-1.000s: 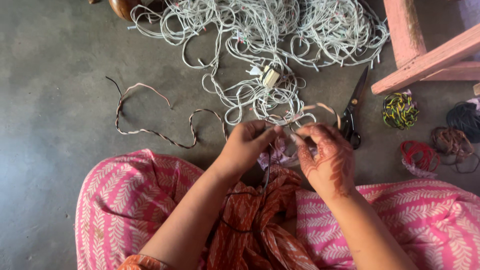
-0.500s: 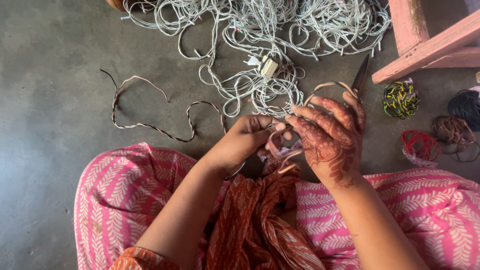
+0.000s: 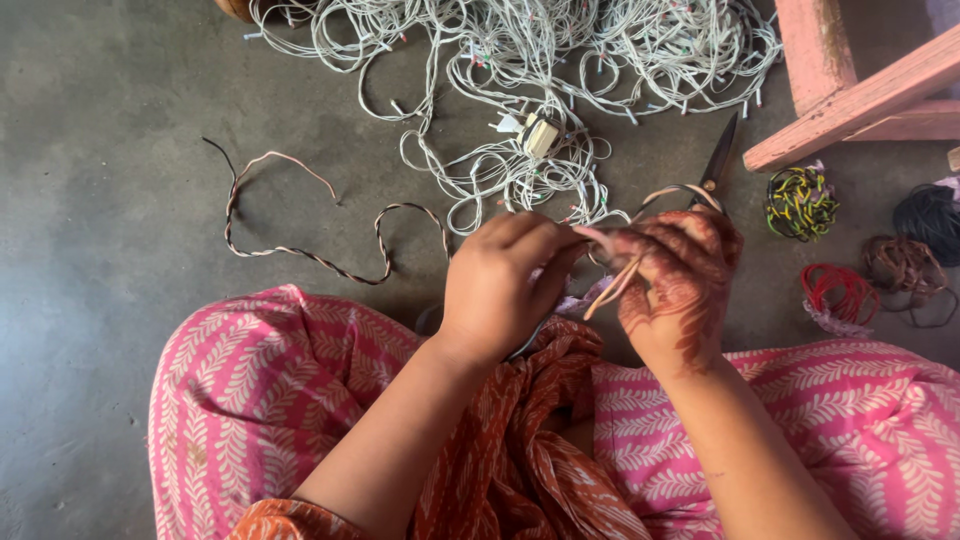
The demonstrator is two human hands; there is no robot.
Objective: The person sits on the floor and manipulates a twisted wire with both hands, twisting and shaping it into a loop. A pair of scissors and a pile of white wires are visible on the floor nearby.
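My left hand and my right hand meet above my lap, both closed on a thin pink-and-white wire. The wire loops over the fingers of my right hand, which bears a dark red henna pattern. A twisted pink-and-black wire trails left from my hands across the floor. Right behind my hands lies a big tangle of white wires with a small white plug in it. How the wire sits between my fingertips is hidden.
Black scissors lie on the grey floor just beyond my right hand. Small coils of yellow-green, red, brown and black wire lie at the right. A pink wooden frame stands at the top right.
My right hand has curled shut over the wire loop and dropped slightly. My left hand has turned over, its back facing me, and closed in against the right.
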